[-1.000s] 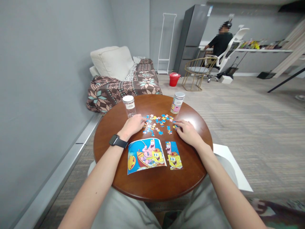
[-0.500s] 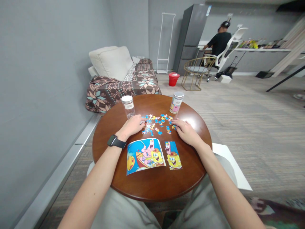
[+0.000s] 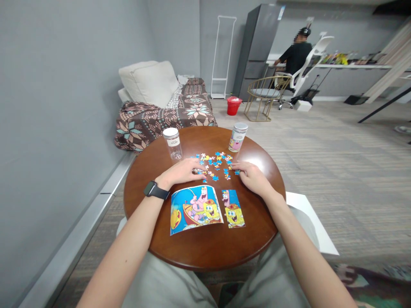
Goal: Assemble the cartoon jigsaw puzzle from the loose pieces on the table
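Note:
Loose jigsaw pieces [image 3: 215, 162] lie scattered across the middle of the round table. Over their left side is my left hand [image 3: 185, 170], wearing a black watch, with its fingers apart and the fingertips among the pieces. At their right edge rests my right hand [image 3: 252, 176], fingers stretched out, touching the pieces there; nothing shows in its grip. Closer to me lies a printed picture sheet [image 3: 196, 209] of cartoon figures in a boat. To its right is a joined puzzle section [image 3: 234, 209] showing a yellow and a pink figure.
A clear jar [image 3: 173, 144] with a white lid stands at the left back of the table [image 3: 208, 252], a labelled jar [image 3: 238, 137] at the right back. Beyond are a covered sofa [image 3: 167, 115], a red bin [image 3: 233, 106], a wire chair [image 3: 266, 94] and a seated person [image 3: 297, 57].
My left hand has shifted right and slightly toward me, from the left edge of the pieces onto them. The right hand stays almost in place.

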The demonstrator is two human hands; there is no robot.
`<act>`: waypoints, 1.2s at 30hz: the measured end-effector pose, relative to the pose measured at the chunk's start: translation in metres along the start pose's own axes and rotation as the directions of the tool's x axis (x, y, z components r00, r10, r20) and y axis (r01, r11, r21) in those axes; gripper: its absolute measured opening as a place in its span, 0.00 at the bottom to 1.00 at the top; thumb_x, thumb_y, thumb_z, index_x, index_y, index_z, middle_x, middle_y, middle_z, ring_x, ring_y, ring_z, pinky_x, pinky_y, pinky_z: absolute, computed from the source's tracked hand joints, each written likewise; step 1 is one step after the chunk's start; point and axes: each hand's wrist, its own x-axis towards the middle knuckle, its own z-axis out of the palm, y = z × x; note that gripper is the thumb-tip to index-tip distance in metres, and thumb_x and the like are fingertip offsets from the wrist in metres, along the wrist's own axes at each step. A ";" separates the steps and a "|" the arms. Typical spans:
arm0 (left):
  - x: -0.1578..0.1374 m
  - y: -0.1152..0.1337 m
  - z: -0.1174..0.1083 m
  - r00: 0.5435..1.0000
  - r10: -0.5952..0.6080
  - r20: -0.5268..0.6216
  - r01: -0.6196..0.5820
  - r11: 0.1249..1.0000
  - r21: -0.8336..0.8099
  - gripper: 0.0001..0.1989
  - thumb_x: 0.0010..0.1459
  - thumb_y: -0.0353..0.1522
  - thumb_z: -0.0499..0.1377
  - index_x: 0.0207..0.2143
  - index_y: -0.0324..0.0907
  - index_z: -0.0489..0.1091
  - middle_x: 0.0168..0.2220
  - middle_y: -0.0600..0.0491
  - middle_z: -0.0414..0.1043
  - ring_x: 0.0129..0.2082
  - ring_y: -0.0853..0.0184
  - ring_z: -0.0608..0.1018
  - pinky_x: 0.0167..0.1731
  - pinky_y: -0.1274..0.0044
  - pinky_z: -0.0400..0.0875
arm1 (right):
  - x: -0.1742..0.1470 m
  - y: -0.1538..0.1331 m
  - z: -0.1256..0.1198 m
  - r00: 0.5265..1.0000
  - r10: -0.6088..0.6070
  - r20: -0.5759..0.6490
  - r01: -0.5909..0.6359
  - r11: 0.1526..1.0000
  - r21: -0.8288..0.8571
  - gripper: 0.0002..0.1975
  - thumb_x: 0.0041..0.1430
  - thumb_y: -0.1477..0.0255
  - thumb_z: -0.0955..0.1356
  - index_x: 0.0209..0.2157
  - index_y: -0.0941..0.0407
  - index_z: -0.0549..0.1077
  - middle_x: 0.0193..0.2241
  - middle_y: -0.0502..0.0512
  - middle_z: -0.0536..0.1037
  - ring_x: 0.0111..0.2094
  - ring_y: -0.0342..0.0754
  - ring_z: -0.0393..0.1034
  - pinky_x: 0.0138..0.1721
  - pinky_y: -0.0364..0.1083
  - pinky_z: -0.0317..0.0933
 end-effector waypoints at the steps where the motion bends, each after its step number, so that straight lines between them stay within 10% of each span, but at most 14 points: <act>1: 0.001 0.001 0.001 1.000 0.006 0.022 -0.006 1.000 0.001 0.15 0.61 0.42 0.60 0.45 0.44 0.78 0.39 0.50 0.72 0.40 0.63 0.74 0.42 0.75 0.66 | 0.000 0.000 -0.001 1.000 0.002 -0.014 -0.002 1.000 0.001 0.21 0.53 0.85 0.60 0.39 0.57 0.81 0.46 0.56 0.81 0.52 0.53 0.72 0.58 0.54 0.63; 7: 0.004 0.003 0.005 0.998 -0.037 0.055 0.037 0.999 0.005 0.16 0.61 0.43 0.60 0.46 0.43 0.77 0.40 0.49 0.73 0.42 0.62 0.74 0.44 0.75 0.65 | 0.000 -0.003 -0.007 0.987 0.139 -0.081 -0.146 0.985 -0.094 0.21 0.51 0.86 0.60 0.28 0.56 0.82 0.33 0.57 0.80 0.39 0.52 0.71 0.45 0.51 0.66; 23: 0.004 0.005 0.005 0.999 -0.006 0.042 0.006 1.000 -0.002 0.15 0.67 0.37 0.52 0.47 0.43 0.76 0.40 0.49 0.73 0.41 0.64 0.74 0.43 0.74 0.66 | -0.001 -0.011 -0.013 0.959 0.282 0.025 -0.272 0.943 -0.190 0.21 0.51 0.85 0.61 0.35 0.57 0.83 0.33 0.56 0.81 0.39 0.51 0.73 0.45 0.46 0.63; 36: 0.002 0.007 0.005 0.999 -0.045 0.027 0.043 0.997 0.064 0.20 0.68 0.38 0.49 0.57 0.44 0.69 0.45 0.48 0.71 0.46 0.62 0.72 0.48 0.72 0.65 | -0.003 -0.007 -0.004 0.999 -0.028 0.029 0.030 0.997 -0.064 0.25 0.52 0.86 0.60 0.46 0.56 0.79 0.32 0.56 0.72 0.36 0.50 0.66 0.42 0.47 0.63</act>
